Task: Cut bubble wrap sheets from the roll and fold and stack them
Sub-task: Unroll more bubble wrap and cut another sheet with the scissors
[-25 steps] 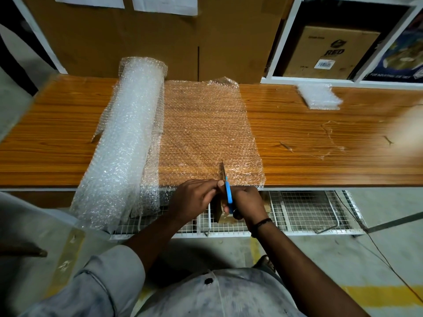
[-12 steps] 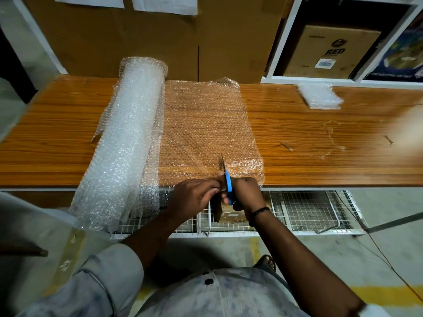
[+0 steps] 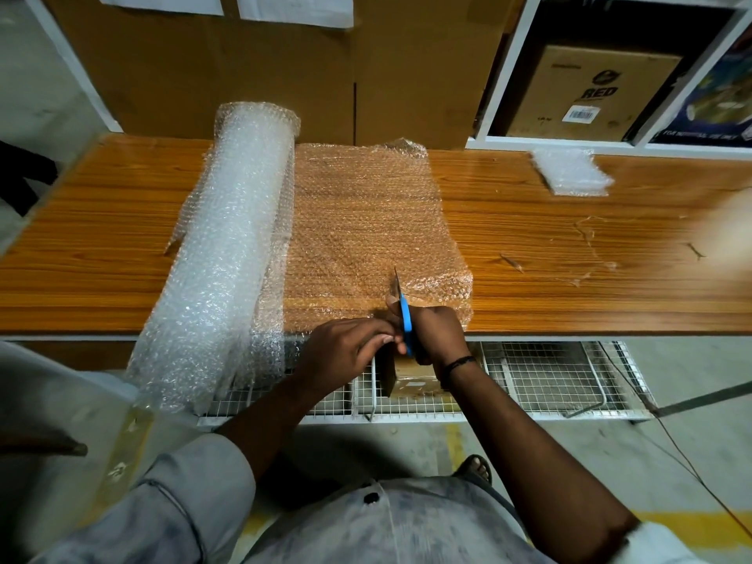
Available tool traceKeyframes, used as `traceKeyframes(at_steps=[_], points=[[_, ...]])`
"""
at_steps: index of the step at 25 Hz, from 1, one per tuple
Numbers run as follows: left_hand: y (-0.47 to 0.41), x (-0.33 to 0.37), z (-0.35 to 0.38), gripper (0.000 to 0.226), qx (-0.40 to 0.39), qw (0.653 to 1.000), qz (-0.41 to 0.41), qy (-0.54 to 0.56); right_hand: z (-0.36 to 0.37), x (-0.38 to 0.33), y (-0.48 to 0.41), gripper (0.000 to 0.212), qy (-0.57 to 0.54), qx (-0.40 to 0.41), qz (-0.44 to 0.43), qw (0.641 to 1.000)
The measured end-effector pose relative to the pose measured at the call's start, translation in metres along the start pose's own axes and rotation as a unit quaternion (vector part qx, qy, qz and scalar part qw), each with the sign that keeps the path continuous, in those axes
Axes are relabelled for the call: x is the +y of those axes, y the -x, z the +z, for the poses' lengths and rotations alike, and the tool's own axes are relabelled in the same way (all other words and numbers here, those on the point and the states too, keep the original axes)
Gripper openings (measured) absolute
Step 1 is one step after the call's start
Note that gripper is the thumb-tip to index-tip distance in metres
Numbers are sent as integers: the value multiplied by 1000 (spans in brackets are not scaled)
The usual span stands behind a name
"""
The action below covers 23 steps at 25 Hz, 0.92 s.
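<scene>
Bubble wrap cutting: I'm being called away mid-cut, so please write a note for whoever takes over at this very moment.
Right hand grips the blue scissors, blades pointing away into the unrolled sheet at the near edge of the table.
Left hand pinches the sheet's near edge just beside the scissors.
The roll lies on the table to the left, with the sheet joined to it. A folded stack sits at the far right.
Done: sheet pulled out, cut just begun.
Left: cut through to the far edge, fold the sheet, add it to the stack.

Wooden table (image 3: pixel 101 246) under bubble wrap roll (image 3: pixel 228 238), unrolled sheet (image 3: pixel 366 221), folded stack (image 3: pixel 571 173)
</scene>
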<state>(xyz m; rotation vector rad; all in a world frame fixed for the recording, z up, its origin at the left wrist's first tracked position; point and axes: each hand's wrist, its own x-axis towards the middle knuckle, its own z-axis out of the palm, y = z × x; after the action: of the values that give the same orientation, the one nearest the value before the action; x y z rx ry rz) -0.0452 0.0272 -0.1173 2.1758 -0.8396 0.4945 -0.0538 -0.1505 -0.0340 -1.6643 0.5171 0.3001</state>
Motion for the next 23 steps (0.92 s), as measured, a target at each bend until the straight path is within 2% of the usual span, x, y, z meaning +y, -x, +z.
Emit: traceKeyframes(at_steps=[9,13,15,20,23], points=[[-3,1,-4,15,2,1000,2,27,-2,-8,-12,36,3,11,-1,1000],[-3,-3,-4,15,-5,999,5,33,3,-8,-21,49,7,13,-3,1000],[-6,-2,-8,15,-5,999,-6,38,5,-6,-24,42,16,21,-5,1000],[-52,-7,-11,18,44,991,-118,-33,0,-9,-20,23,10,-1,13,1000],[-78,-33,2,31,-15,978,-191,-85,1,-11,-15,21,14,-12,33,999]])
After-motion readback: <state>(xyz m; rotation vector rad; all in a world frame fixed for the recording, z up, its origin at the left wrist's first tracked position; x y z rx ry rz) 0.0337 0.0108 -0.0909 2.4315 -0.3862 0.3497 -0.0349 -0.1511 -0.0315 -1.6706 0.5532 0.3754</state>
